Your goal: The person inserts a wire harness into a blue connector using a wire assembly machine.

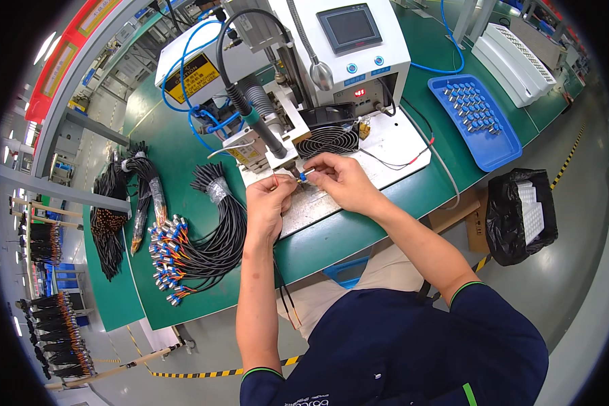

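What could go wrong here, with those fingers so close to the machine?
Fingers of the left hand and right hand are near the lower end of the slanted rod; if it moved or were hot, they might get hurt. The small blue part could slip from the right hand's grip. The thin black wires hanging past the table might snag.

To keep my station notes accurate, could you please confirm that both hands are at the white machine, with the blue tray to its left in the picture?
Not quite: the head view shows the blue tray to the right of the white machine. The left hand and right hand are indeed at the machine.
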Demonstrator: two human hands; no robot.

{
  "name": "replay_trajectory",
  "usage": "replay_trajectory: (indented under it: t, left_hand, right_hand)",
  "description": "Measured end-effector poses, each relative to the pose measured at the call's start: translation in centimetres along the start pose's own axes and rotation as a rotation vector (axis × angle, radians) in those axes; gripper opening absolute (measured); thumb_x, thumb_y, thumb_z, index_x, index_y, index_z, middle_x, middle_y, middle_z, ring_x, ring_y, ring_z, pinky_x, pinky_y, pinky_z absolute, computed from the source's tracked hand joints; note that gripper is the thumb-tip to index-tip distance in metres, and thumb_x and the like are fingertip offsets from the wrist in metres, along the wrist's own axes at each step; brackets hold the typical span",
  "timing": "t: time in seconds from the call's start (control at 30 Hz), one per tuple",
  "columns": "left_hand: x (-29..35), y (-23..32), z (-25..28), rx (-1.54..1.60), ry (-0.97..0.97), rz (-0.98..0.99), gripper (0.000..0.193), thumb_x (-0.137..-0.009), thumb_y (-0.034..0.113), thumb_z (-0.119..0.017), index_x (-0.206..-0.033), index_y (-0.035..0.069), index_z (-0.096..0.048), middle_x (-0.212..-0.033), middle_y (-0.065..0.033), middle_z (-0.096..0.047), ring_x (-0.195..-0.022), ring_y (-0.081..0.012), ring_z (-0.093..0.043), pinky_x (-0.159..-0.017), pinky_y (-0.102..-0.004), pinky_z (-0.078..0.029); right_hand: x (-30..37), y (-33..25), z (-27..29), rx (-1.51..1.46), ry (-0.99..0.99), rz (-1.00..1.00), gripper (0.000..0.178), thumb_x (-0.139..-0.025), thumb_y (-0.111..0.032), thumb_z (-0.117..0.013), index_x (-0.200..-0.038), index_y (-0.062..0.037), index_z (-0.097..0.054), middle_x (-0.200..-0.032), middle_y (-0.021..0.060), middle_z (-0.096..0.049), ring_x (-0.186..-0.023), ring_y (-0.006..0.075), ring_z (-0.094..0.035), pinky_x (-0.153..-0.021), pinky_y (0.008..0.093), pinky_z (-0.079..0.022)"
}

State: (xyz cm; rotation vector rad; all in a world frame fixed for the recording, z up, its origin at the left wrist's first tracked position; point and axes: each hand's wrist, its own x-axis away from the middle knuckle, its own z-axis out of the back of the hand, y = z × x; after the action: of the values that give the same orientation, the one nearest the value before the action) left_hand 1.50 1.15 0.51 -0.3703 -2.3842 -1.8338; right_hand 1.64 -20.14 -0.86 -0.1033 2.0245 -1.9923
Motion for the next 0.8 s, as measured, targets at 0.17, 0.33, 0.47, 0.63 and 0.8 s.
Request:
replay_trajectory:
  t: [0.17,0.33,0.47,0.63,0.8]
  left_hand:
    - [0.01,0.09,-0.15,0.001,0.001,0.002,0.001,-0.092,-0.004,-0.071,-0.093,-0.005,-0.072,-0.079,-0.0021,-0.065,-0.054,-0.0042,-0.042,-0.051,-0.0227,-0.028]
    - [-0.05,-0.01,0.05,0.0,0.001,0.003,0.002,-0.092,-0.004,-0.071,-0.093,-0.006,-0.072,-0.079,-0.0023,-0.065,-0.054,-0.0044,-0.043,-0.05,-0.023,-0.028]
    - [-0.1,-0.08,0.06,0.003,0.003,-0.001,0.002,-0.092,-0.004,-0.072,-0.093,-0.006,-0.072,-0.078,-0.0026,-0.065,-0.054,-0.0045,-0.043,-0.05,-0.0232,-0.028]
    - [-0.04,0.01,-0.07,0.01,0.006,-0.008,0.002,-0.092,-0.004,-0.072,-0.094,-0.006,-0.072,-0.076,-0.0022,-0.064,-0.053,-0.0046,-0.043,-0.05,-0.023,-0.028]
    - [0.01,0.09,-0.2,0.014,0.001,-0.013,0.003,-0.092,-0.004,-0.072,-0.093,-0.007,-0.072,-0.075,-0.0012,-0.063,-0.054,-0.0047,-0.042,-0.05,-0.0231,-0.028]
  right_hand:
    - [0.03,0.03,0.09,0.002,0.002,0.0,0.023,-0.103,-0.009,-0.071,-0.122,0.0042,-0.07,-0.102,0.0046,-0.073,-0.091,0.0078,-0.067,-0.082,0.0256,-0.056]
    - [-0.03,0.04,0.02,-0.003,-0.004,-0.008,0.024,-0.103,-0.009,-0.071,-0.123,0.0041,-0.07,-0.102,0.005,-0.074,-0.092,0.008,-0.067,-0.082,0.0258,-0.056]
    - [0.0,0.01,0.05,-0.003,-0.006,-0.013,0.024,-0.103,-0.01,-0.071,-0.123,0.0041,-0.07,-0.102,0.005,-0.074,-0.092,0.0079,-0.067,-0.082,0.0257,-0.056]
    - [0.02,-0.1,0.02,0.001,0.001,-0.007,0.024,-0.103,-0.011,-0.072,-0.122,0.004,-0.07,-0.101,0.0043,-0.073,-0.091,0.0077,-0.066,-0.081,0.0255,-0.056]
    - [0.01,0.09,0.03,-0.007,0.004,0.002,0.023,-0.103,-0.01,-0.071,-0.122,0.0039,-0.07,-0.101,0.0035,-0.073,-0.09,0.0068,-0.066,-0.08,0.0248,-0.055]
